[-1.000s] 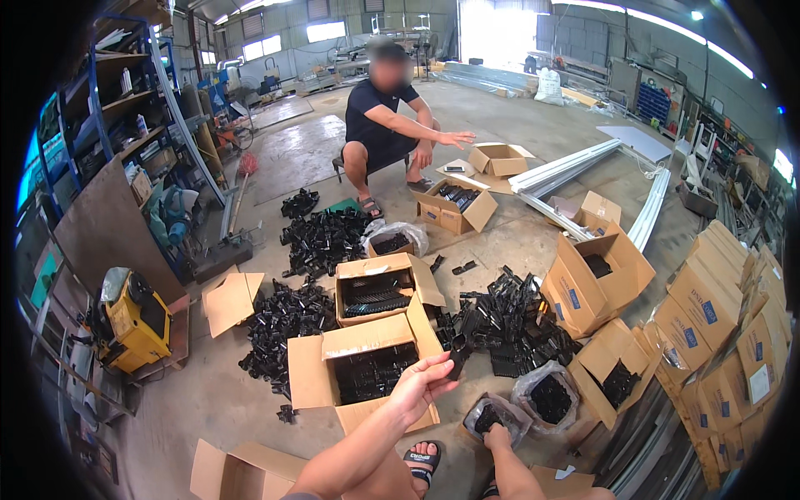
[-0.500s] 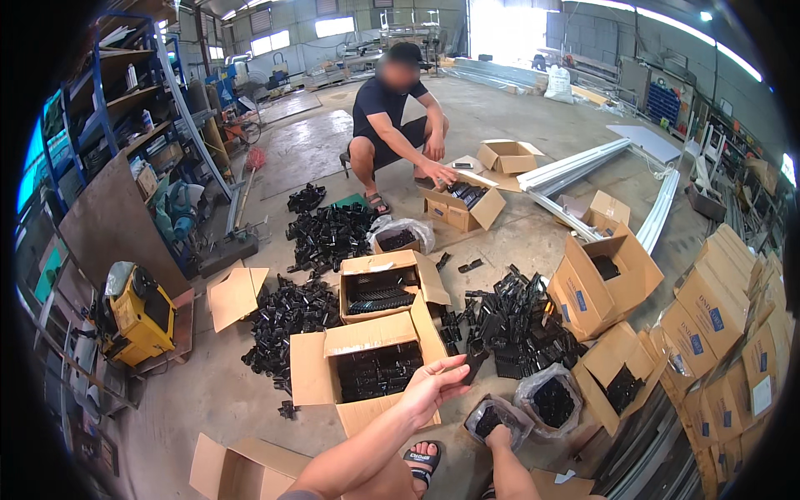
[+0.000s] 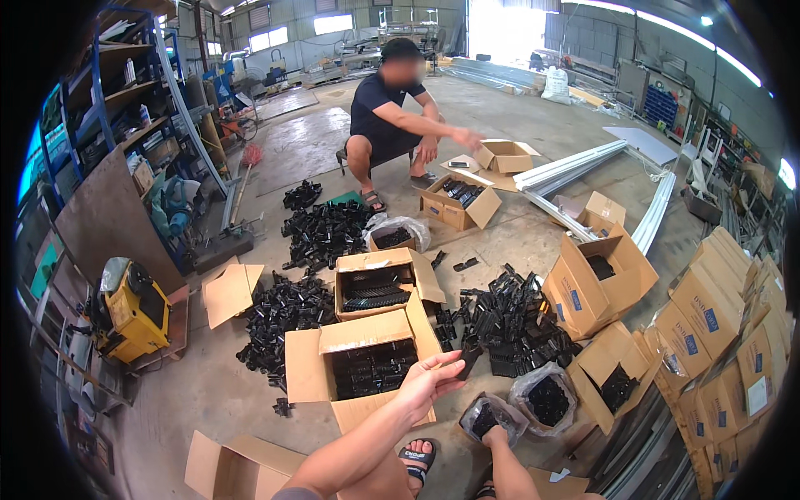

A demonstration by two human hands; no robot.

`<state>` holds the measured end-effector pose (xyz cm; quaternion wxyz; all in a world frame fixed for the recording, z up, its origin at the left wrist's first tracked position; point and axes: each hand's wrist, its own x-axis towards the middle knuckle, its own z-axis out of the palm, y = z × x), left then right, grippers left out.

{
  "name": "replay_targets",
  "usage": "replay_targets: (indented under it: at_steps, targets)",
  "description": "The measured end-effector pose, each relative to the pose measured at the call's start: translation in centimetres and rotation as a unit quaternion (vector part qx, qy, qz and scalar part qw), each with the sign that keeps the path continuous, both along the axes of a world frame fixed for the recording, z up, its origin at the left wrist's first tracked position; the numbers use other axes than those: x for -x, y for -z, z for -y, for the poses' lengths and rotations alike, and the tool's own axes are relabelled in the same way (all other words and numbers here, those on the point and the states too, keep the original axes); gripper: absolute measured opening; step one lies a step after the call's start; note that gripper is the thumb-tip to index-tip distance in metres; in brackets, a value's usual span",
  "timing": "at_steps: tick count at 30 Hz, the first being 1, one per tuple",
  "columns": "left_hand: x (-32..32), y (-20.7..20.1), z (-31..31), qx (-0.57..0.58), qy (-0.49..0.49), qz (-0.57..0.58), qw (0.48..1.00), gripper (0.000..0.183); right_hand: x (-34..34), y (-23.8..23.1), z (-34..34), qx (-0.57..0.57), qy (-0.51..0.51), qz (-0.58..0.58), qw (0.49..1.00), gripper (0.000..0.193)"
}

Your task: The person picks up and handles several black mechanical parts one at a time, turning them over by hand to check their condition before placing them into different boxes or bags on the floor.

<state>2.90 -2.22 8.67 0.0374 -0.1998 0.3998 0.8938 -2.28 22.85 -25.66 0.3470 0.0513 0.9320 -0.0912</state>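
Observation:
My left hand (image 3: 432, 385) is raised over the right edge of the near open cardboard box (image 3: 358, 337). Its thumb and fingers pinch a small black plastic part (image 3: 470, 360) at their tips. That box holds rows of similar black parts (image 3: 375, 368). Lower down, my right hand (image 3: 495, 435) reaches into a small box lined with a clear plastic bag (image 3: 510, 417), where small black pieces lie. Its fingers are hidden among them. Beside it stands another clear bag (image 3: 533, 385) of small black pieces.
Loose black parts form heaps to the right (image 3: 517, 321) and left (image 3: 287, 321). Open cartons (image 3: 604, 275) stand at right near stacked cartons (image 3: 700, 325). Opposite me a co-worker (image 3: 392, 108) squats behind a box of black parts (image 3: 450, 208). White metal profiles (image 3: 575, 167) lie beyond.
The co-worker's hand has left the box of black parts and swung out toward the open carton behind it. My hands keep nearly the same places; the view has shifted slightly.

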Motion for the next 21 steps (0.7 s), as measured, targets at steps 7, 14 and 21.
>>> replay_targets:
  at_steps: [7, 14, 21]
  targets:
    - [-0.4, -0.4, -0.1, 0.000, -0.002, 0.002, 1.000, 0.035, -1.8, -2.6, -1.4, 0.511, 0.469, -0.040, 0.719, 0.023]
    - [0.0, -0.3, -1.3, 0.008, 0.016, -0.004, 1.000, 0.039, -2.2, -17.7, 0.2, 0.718, 0.410, -0.068, 0.559, 0.028]
    - [-1.6, -1.7, -1.2, 0.021, -0.021, -0.033, 0.999, 0.023, -3.0, -31.1, 5.3, 0.740, 0.258, -0.113, 0.611, 0.017]
